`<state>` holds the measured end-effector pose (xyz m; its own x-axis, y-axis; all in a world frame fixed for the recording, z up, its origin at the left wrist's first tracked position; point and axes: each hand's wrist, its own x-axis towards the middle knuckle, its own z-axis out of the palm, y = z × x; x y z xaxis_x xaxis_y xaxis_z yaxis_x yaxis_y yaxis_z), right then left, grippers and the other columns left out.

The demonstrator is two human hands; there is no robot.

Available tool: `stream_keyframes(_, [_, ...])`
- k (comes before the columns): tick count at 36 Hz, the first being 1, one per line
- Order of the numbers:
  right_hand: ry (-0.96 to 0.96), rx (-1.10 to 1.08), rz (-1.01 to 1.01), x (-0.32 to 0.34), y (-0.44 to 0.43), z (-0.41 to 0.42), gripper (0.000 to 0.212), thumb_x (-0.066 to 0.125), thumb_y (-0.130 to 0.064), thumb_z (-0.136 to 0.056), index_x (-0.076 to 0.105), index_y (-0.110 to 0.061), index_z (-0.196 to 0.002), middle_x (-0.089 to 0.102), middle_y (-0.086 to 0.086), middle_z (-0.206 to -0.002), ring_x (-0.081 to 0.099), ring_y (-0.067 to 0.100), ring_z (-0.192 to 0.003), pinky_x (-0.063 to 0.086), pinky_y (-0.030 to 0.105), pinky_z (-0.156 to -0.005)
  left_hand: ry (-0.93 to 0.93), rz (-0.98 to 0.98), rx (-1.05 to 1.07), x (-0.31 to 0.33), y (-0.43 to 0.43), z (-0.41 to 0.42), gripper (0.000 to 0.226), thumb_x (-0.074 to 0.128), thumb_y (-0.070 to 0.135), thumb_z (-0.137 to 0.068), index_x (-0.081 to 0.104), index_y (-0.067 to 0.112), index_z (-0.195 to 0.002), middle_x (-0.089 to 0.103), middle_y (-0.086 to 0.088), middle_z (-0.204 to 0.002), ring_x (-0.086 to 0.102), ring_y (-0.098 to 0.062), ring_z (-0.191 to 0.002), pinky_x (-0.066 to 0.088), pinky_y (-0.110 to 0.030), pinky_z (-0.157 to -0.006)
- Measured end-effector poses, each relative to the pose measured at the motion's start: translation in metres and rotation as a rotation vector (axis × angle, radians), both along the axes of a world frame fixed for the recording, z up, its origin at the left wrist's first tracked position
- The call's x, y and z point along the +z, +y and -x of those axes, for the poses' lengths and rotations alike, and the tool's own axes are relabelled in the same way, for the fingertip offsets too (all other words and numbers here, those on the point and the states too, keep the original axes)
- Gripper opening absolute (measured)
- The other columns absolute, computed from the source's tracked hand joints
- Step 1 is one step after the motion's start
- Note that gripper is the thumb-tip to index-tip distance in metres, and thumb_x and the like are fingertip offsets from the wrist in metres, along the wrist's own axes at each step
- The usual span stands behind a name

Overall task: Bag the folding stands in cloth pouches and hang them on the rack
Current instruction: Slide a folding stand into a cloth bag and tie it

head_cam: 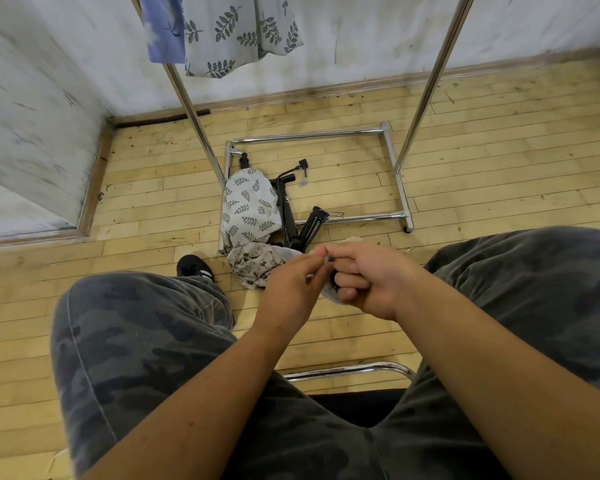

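My left hand (291, 292) and my right hand (364, 278) meet in front of my knees. Both pinch the top edge of a pale animal-print cloth pouch (257, 263) that hangs down to the floor; something dark shows inside my right fist. On the floor inside the rack base lie a leaf-print pouch (248, 206) and black folding stands (291, 216). Two pouches hang from the chrome rack (426, 81) at the top: a blue pouch (163, 29) and a leaf-print pouch (239, 32).
I sit on a chrome-framed chair (350, 370) with my knees apart in camouflage trousers. My black shoe (194, 268) rests left of the pouches. White walls form a corner at the left, and wooden floorboards spread all around.
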<state>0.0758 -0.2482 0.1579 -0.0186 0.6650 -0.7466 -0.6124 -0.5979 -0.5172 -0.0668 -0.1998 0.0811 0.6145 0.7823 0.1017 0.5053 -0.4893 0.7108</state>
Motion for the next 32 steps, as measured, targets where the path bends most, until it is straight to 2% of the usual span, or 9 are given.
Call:
stream_keyframes(4, [0.17,-0.07,0.032,0.0,-0.001,-0.005,0.022,0.057,-0.034,-0.102,0.064,-0.017,-0.09,0.027,-0.008,-0.048,0.02,0.007,-0.037,0.023,0.022,-0.04,-0.076,-0.054,-0.038,0.008,0.001,0.0,0.011,0.062,0.018,-0.102,0.068,0.02,-0.092,0.048,0.027,-0.072,0.051,0.009,-0.071,0.033,-0.007,-0.065])
stream_keyframes(7, [0.223,-0.038,0.09,-0.004,-0.004,-0.011,0.031,0.061,-0.043,-0.099,0.066,-0.02,-0.078,0.029,-0.008,-0.046,0.02,0.006,-0.035,0.021,0.02,-0.036,-0.071,-0.11,-0.059,0.008,0.002,0.003,0.011,0.062,0.019,-0.102,0.072,0.022,-0.101,0.062,0.016,-0.084,0.057,-0.001,-0.078,0.047,-0.022,-0.068])
stream_keyframes(9, [0.145,-0.016,0.137,-0.008,-0.005,-0.014,0.035,0.057,-0.041,-0.101,0.065,-0.021,-0.074,0.029,-0.008,-0.045,0.018,0.006,-0.034,0.018,0.018,-0.037,-0.062,-0.116,-0.078,0.009,0.0,0.005,0.016,0.062,0.018,-0.102,0.076,0.02,-0.111,0.069,0.012,-0.098,0.058,0.003,-0.09,0.046,-0.016,-0.077])
stream_keyframes(12, [0.024,-0.077,0.181,-0.011,-0.005,-0.016,0.023,0.054,-0.027,-0.103,0.069,-0.018,-0.088,0.029,-0.009,-0.049,0.017,0.007,-0.035,0.012,0.019,-0.039,-0.044,-0.122,-0.131,0.011,-0.003,0.003,0.019,0.06,0.021,-0.104,0.075,0.02,-0.115,0.072,0.009,-0.105,0.06,-0.001,-0.095,0.05,-0.022,-0.08])
stream_keyframes(15, [0.04,-0.176,0.184,-0.013,-0.006,-0.014,0.014,0.055,-0.02,-0.101,0.066,-0.015,-0.096,0.028,-0.008,-0.049,0.017,0.007,-0.035,0.012,0.019,-0.038,-0.025,-0.099,-0.159,0.013,-0.008,0.0,0.021,0.059,0.025,-0.104,0.076,0.018,-0.115,0.073,0.005,-0.104,0.063,-0.01,-0.095,0.052,-0.031,-0.079])
stream_keyframes(19, [0.171,-0.297,0.176,-0.017,-0.008,-0.008,0.015,0.056,-0.015,-0.094,0.056,-0.019,-0.079,0.029,-0.007,-0.047,0.016,0.007,-0.034,0.014,0.019,-0.037,0.025,-0.007,-0.133,0.01,-0.008,0.0,0.019,0.066,0.03,-0.099,0.079,0.016,-0.101,0.062,0.01,-0.106,0.055,-0.003,-0.096,0.037,-0.006,-0.082])
stream_keyframes(24, [0.212,-0.232,0.151,-0.014,-0.009,-0.006,0.023,0.05,-0.011,-0.087,0.048,-0.019,-0.065,0.028,-0.008,-0.043,0.016,0.008,-0.033,0.013,0.02,-0.037,0.028,0.157,-0.101,0.003,-0.006,0.002,0.019,0.065,0.033,-0.1,0.077,0.018,-0.096,0.058,0.011,-0.104,0.057,-0.002,-0.094,0.046,-0.01,-0.076])
stream_keyframes(29, [-0.022,-0.108,0.094,-0.008,-0.011,-0.001,0.023,0.049,-0.011,-0.087,0.049,-0.015,-0.064,0.027,-0.006,-0.048,0.016,0.01,-0.037,0.018,0.022,-0.035,0.094,0.226,-0.092,0.003,-0.006,-0.001,0.025,0.057,0.045,-0.102,0.075,0.029,-0.099,0.067,0.011,-0.089,0.063,-0.003,-0.082,0.055,-0.032,-0.075])
stream_keyframes(32, [-0.258,0.003,0.033,-0.005,-0.015,0.006,0.026,0.049,-0.015,-0.088,0.051,-0.016,-0.062,0.026,-0.003,-0.052,0.017,0.011,-0.043,0.02,0.025,-0.043,0.05,0.258,-0.086,0.007,-0.005,-0.002,0.027,0.053,0.047,-0.101,0.07,0.033,-0.086,0.069,0.01,-0.084,0.065,-0.005,-0.08,0.057,-0.036,-0.074])
